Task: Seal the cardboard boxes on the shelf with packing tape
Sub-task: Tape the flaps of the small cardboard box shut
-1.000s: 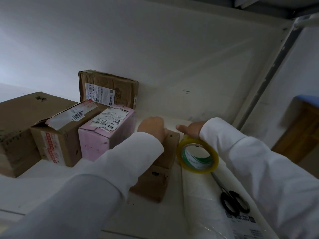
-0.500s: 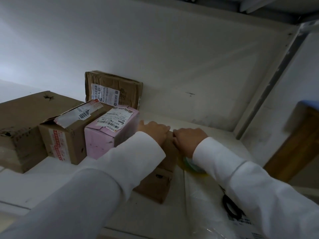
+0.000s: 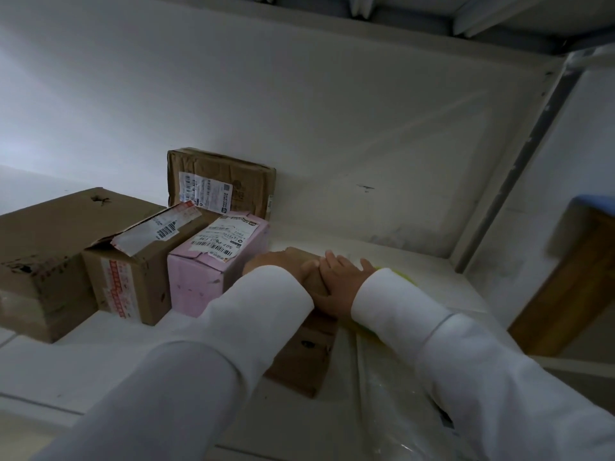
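A small brown cardboard box (image 3: 306, 357) lies on the white shelf (image 3: 100, 361), its long side running away from me. My left hand (image 3: 276, 262) rests on the far end of its top, mostly hidden by my white sleeve. My right hand (image 3: 336, 281) lies across the box top beside it, fingers stretched out to the left and touching my left hand. Only a yellow sliver of the packing tape roll (image 3: 397, 273) shows, just behind my right wrist.
A pink box (image 3: 206, 277) stands close left of my hands, then a brown box with a torn label (image 3: 133, 277) and a large brown box (image 3: 43, 247). Another box (image 3: 226, 184) leans upright against the back wall. A plastic sheet (image 3: 382, 394) lies under my right arm. A shelf post (image 3: 519, 168) stands at the right.
My right hand has moved left from beside the tape roll onto the box top and spread its fingers. The roll and the scissors are now hidden by my right arm. My left hand stayed put.
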